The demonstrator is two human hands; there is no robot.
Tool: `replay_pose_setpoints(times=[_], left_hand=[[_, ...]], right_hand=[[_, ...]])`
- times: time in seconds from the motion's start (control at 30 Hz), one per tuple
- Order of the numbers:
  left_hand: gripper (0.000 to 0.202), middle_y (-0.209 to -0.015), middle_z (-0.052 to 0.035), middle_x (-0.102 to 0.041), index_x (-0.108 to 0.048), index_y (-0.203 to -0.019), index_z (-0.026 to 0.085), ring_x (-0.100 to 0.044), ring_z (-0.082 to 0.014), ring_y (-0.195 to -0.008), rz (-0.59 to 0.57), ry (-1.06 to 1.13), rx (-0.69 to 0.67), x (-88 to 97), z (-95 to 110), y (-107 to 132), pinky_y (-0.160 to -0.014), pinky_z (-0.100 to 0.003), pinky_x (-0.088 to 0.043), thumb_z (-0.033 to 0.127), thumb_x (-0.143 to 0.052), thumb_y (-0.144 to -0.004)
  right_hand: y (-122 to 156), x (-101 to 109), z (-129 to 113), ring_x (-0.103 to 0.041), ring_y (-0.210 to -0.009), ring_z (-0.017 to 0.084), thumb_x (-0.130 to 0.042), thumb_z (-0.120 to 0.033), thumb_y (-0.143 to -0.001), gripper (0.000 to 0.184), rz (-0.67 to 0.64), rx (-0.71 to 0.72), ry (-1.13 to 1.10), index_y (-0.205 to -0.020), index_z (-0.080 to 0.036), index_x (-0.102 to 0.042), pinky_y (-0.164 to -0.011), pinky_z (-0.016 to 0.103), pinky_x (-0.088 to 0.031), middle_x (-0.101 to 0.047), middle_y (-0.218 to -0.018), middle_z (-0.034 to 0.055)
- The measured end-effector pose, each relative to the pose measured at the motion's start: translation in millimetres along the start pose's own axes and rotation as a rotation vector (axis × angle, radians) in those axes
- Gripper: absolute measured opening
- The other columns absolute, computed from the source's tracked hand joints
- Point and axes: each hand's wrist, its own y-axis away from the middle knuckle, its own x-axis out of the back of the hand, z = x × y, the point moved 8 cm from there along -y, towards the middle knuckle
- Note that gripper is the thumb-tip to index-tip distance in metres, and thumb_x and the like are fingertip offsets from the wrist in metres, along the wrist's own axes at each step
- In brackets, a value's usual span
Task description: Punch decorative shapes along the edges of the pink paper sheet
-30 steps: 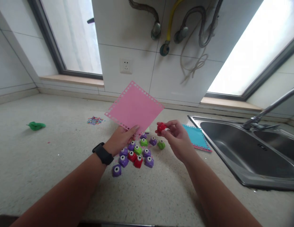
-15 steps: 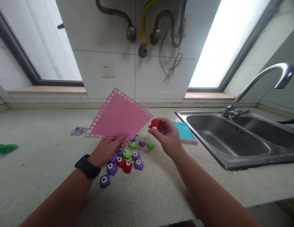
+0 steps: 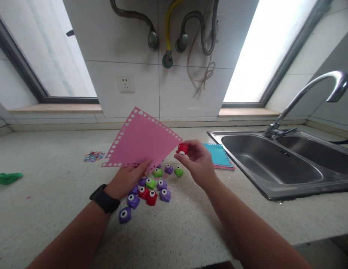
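My left hand (image 3: 131, 179) pinches the lower edge of a pink sheet of paper (image 3: 142, 140), thumb on top. Shaped holes run along the sheet's visible edges. Between the thumb and fingers of my right hand (image 3: 199, 160) is a small red craft punch (image 3: 182, 149) with a white part facing down. It is close to the sheet's right corner; whether they touch I cannot tell. Below the sheet, several more punches stand on the counter: purple ones (image 3: 125, 215), green ones (image 3: 178, 171) and red ones (image 3: 151, 198). Some are partly hidden by my left hand and the paper.
Right of my right hand lies a stack of punched paper, blue on top (image 3: 218, 155). Beyond it is a steel double sink (image 3: 263, 186) with a faucet (image 3: 305, 93). Left of the sheet sits a pile of colourful paper bits (image 3: 94, 156), and a green crumpled item (image 3: 9, 178) lies far left.
The pink sheet has tilted slightly and its top corner sits a little lower. My right hand stays by the right corner with the red punch. The camera view has shifted slightly.
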Motion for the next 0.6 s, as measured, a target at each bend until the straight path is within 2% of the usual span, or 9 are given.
replay_pose_setpoints(times=[0.27,0.4,0.5,0.6], left_hand=[[0.060,-0.059,-0.0019,-0.064,-0.064,-0.058,0.020,-0.060,-0.0205,-0.065,-0.008,-0.021,0.001,-1.1,1,-1,-0.069,-0.032,-0.042,0.072,-0.049,-0.085],[0.057,-0.060,-0.0020,-0.065,-0.064,-0.059,0.021,-0.060,-0.0211,-0.065,-0.013,-0.030,-0.032,-1.1,3,0,-0.071,-0.033,-0.044,0.069,-0.050,-0.086],[0.055,-0.062,-0.0029,-0.067,-0.064,-0.059,0.021,-0.062,-0.0222,-0.068,-0.009,-0.009,-0.064,0.2,7,2,-0.071,-0.034,-0.046,0.067,-0.051,-0.087],[0.052,-0.064,-0.0038,-0.068,-0.064,-0.059,0.021,-0.062,-0.0225,-0.069,-0.020,0.038,-0.108,0.2,12,4,-0.071,-0.034,-0.049,0.064,-0.053,-0.087]], right_hand=[[1,-1,2,-0.061,-0.079,0.015,-0.085,-0.021,-0.070,0.034,-0.004,-0.020,0.003,-0.097,-0.023,-0.064,-0.080,0.035,-0.052,-0.066,-0.086,0.0004],[0,-6,8,-0.061,-0.078,0.014,-0.084,-0.024,-0.071,0.030,-0.058,-0.086,0.017,-0.095,-0.022,-0.067,-0.078,0.034,-0.051,-0.065,-0.083,0.0000],[1,-11,13,-0.061,-0.074,0.014,-0.081,-0.031,-0.075,0.024,-0.108,-0.176,0.025,-0.092,-0.021,-0.069,-0.072,0.032,-0.051,-0.067,-0.083,0.0008],[5,-17,22,-0.059,-0.061,0.012,-0.073,-0.043,-0.083,0.025,-0.168,-0.292,0.023,-0.090,-0.020,-0.067,-0.058,0.029,-0.048,-0.067,-0.077,0.0008]])
